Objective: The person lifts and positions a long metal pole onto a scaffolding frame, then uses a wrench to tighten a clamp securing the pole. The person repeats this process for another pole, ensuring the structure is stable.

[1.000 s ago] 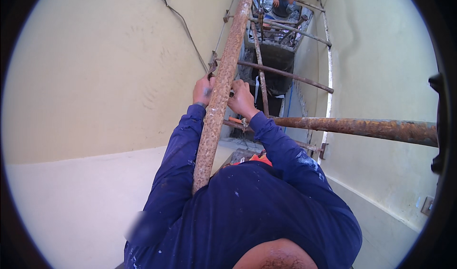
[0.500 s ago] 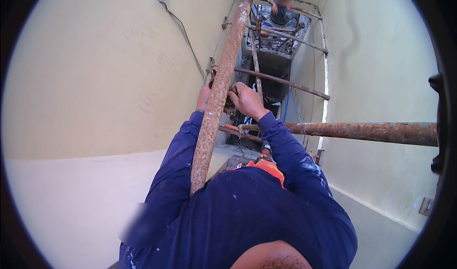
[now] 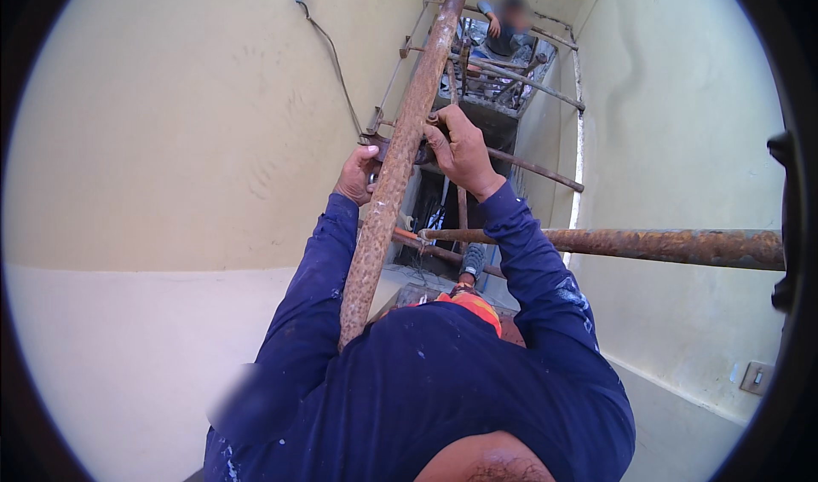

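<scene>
A long rusty pipe (image 3: 371, 226) slants up past my chest and crosses between my forearms. Around it, level with my hands, sits a rusty scaffold clamp (image 3: 376, 144), partly hidden behind the pipe. My left hand (image 3: 354, 175) is closed on the clamp's left side, thumb on top and fingers curled beneath. On the other side, my right hand (image 3: 464, 151) pinches a bolt end (image 3: 432, 119) of the clamp between thumb and fingers.
A rusty horizontal pipe (image 3: 648, 242) crosses at my right. Scaffold bars (image 3: 537, 168) rise ahead between cream walls (image 3: 170, 141). Another person (image 3: 504, 34) is at the far end, beyond the bars. A cable (image 3: 336, 60) hangs along the left wall; a switch (image 3: 757, 378) sits low right.
Both hands have moved up along the pipe with the clamp. My left hand now shows beside the pipe, and my right hand has risen to the bolt end.
</scene>
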`<state>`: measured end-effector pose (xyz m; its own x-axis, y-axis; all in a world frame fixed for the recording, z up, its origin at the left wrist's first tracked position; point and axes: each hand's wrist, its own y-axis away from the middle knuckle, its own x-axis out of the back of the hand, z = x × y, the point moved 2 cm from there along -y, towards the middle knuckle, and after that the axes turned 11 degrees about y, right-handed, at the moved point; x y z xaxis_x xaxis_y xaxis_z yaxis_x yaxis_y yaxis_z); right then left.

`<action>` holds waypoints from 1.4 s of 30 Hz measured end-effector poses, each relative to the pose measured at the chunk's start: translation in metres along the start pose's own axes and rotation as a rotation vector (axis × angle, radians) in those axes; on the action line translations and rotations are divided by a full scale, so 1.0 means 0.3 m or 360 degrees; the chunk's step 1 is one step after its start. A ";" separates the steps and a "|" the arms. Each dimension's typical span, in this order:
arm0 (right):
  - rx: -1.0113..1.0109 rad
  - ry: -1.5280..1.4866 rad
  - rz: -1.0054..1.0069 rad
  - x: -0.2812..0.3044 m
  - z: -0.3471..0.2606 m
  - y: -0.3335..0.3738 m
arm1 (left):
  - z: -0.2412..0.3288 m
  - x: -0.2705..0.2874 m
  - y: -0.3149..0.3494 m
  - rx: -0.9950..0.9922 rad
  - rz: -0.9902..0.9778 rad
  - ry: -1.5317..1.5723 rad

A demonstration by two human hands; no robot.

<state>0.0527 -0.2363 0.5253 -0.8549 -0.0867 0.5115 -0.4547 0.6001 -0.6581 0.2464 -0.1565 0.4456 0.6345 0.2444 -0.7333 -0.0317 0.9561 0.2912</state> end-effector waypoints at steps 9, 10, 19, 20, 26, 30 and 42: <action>0.0218 0.0211 -0.0360 0.024 -0.059 -0.117 | 0.059 0.113 -0.037 0.0379 -0.0454 0.0125; 0.0262 0.0259 -0.0414 0.021 -0.066 -0.132 | 0.041 0.087 -0.038 0.0367 -0.0405 0.0061; -0.0176 -0.0072 -0.0610 -0.022 -0.033 -0.141 | -0.018 -0.002 -0.038 0.0167 -0.0382 0.0314; -0.0065 -0.0027 -0.0521 -0.032 -0.038 -0.141 | -0.017 0.010 -0.039 0.0176 -0.0404 0.0328; 0.0205 0.0250 -0.0323 -0.045 -0.086 -0.106 | -0.008 -0.025 -0.009 0.0144 -0.0360 0.0358; 0.0226 0.0381 -0.0376 -0.031 -0.106 -0.115 | -0.012 -0.023 -0.005 0.0140 -0.0302 0.0360; -0.0021 0.0172 -0.0512 -0.047 -0.083 -0.115 | -0.030 -0.102 -0.015 0.0013 -0.0182 0.0231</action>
<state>0.0866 -0.2358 0.5546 -0.6363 -0.1889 0.7480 -0.6930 0.5658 -0.4467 0.2201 -0.1668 0.4613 0.5153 0.1557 -0.8428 0.0409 0.9778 0.2057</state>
